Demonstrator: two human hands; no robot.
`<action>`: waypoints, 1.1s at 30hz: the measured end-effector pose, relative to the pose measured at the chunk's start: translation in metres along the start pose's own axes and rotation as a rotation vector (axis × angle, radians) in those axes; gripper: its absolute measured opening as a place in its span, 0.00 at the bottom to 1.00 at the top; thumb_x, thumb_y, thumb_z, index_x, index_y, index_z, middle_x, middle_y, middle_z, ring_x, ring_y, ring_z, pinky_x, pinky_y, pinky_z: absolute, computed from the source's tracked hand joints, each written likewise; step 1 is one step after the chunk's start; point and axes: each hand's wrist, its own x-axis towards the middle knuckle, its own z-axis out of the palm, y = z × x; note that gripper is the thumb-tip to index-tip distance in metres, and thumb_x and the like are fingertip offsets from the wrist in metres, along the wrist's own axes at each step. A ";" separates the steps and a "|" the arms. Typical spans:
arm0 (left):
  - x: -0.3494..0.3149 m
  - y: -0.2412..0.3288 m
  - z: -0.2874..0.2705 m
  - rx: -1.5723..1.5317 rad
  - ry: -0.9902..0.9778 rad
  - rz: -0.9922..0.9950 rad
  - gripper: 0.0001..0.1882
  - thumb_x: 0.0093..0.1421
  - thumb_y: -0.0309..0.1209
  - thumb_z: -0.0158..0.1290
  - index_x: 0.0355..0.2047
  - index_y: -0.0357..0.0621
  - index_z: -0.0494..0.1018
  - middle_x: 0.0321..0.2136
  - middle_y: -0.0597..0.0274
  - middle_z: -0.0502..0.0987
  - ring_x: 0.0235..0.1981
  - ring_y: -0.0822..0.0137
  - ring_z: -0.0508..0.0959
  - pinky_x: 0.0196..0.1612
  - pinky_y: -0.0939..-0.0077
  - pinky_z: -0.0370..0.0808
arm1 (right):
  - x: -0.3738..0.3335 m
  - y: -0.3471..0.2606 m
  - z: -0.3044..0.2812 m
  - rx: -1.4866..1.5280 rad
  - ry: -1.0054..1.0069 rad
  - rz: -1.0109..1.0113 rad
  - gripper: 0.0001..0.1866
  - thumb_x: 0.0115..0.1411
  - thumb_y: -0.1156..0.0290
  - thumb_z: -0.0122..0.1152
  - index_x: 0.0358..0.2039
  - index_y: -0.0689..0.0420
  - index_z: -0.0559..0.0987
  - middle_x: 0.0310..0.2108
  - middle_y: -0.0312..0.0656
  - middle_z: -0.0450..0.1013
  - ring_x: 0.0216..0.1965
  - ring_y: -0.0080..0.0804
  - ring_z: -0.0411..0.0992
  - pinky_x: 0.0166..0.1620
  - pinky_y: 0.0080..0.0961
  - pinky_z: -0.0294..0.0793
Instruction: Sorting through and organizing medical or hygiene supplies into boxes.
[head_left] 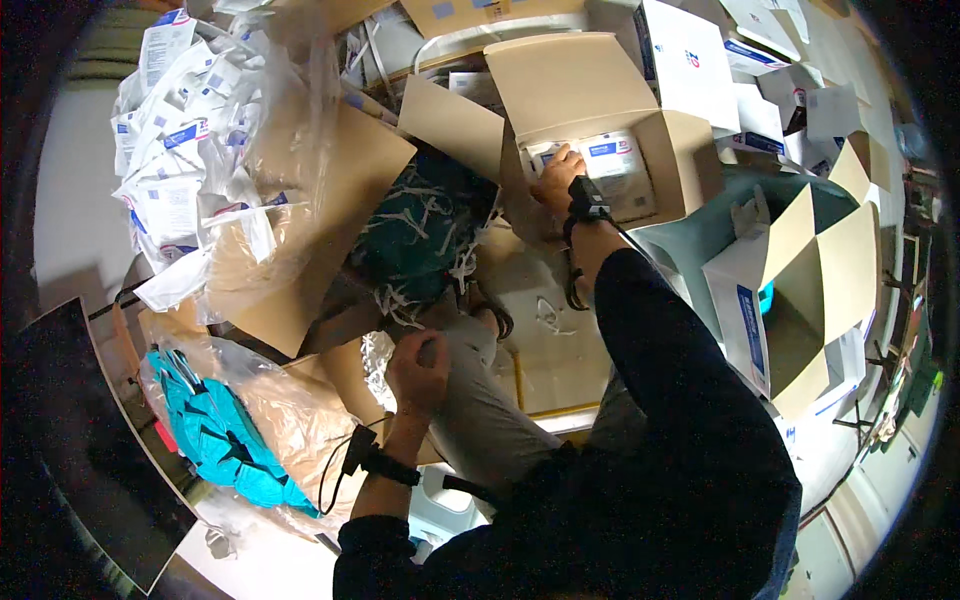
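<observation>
Right hand [560,180] on flat packets [612,158], cardboard box [570,82]

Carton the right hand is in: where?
Head view, upper centre, slightly right: the open carton stands beside the grey-green bin, the right hand inside.

- I'm in a packing area: my right fingers [570,161] rest among flat white packets [622,166] inside an open brown box [572,85].
- Just beyond and to the right of those fingers, white cartons [690,65] are piled up; nearer my body on that side stands another open carton [735,325].
- Well to their left, loose printed sachets [168,210] heap up beside clear plastic [305,95].
- Left of my left hand [416,378], turquoise goods [215,430] lie bagged.
- Far right of both hands, dim, bent clutter [905,315] may be shelving.
</observation>
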 end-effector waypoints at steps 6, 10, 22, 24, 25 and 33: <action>0.002 0.001 -0.001 -0.044 -0.054 0.006 0.10 0.50 0.32 0.58 0.33 0.43 0.77 0.32 0.54 0.78 0.35 0.54 0.79 0.40 0.66 0.75 | 0.018 0.012 0.006 0.037 -0.019 -0.129 0.51 0.45 0.51 0.64 0.57 0.76 0.52 0.51 0.69 0.61 0.56 0.62 0.60 0.58 0.48 0.59; 0.003 0.010 -0.004 -0.014 -0.060 -0.033 0.10 0.50 0.33 0.58 0.32 0.43 0.77 0.32 0.54 0.79 0.35 0.54 0.79 0.40 0.67 0.74 | 0.012 0.024 -0.022 0.185 -0.137 -0.243 0.37 0.49 0.59 0.63 0.49 0.73 0.60 0.43 0.68 0.69 0.46 0.63 0.69 0.48 0.46 0.71; -0.007 -0.008 0.004 0.046 -0.007 -0.007 0.10 0.48 0.35 0.59 0.30 0.44 0.78 0.32 0.54 0.80 0.35 0.53 0.79 0.40 0.64 0.75 | -0.001 0.042 -0.080 0.475 -0.033 -0.271 0.18 0.50 0.66 0.59 0.36 0.67 0.70 0.30 0.64 0.74 0.36 0.57 0.74 0.38 0.39 0.75; -0.006 -0.002 0.003 0.036 -0.011 -0.034 0.11 0.48 0.35 0.60 0.31 0.44 0.78 0.32 0.54 0.80 0.35 0.53 0.79 0.40 0.63 0.75 | -0.022 0.037 -0.101 0.504 0.125 -0.276 0.16 0.49 0.66 0.59 0.34 0.66 0.71 0.28 0.63 0.74 0.34 0.58 0.74 0.35 0.40 0.75; -0.005 0.003 0.001 0.029 -0.018 -0.034 0.12 0.48 0.35 0.60 0.31 0.44 0.78 0.32 0.54 0.80 0.35 0.52 0.79 0.41 0.63 0.75 | -0.026 0.052 -0.110 0.505 0.315 -0.475 0.13 0.50 0.66 0.58 0.30 0.64 0.72 0.26 0.57 0.75 0.27 0.53 0.75 0.30 0.37 0.74; -0.020 0.060 -0.009 0.207 0.264 0.529 0.40 0.45 0.38 0.62 0.59 0.46 0.61 0.53 0.52 0.69 0.53 0.50 0.69 0.53 0.55 0.65 | -0.173 0.049 -0.269 1.422 -0.375 0.046 0.10 0.52 0.79 0.57 0.36 0.66 0.76 0.32 0.43 0.75 0.27 0.35 0.74 0.31 0.31 0.77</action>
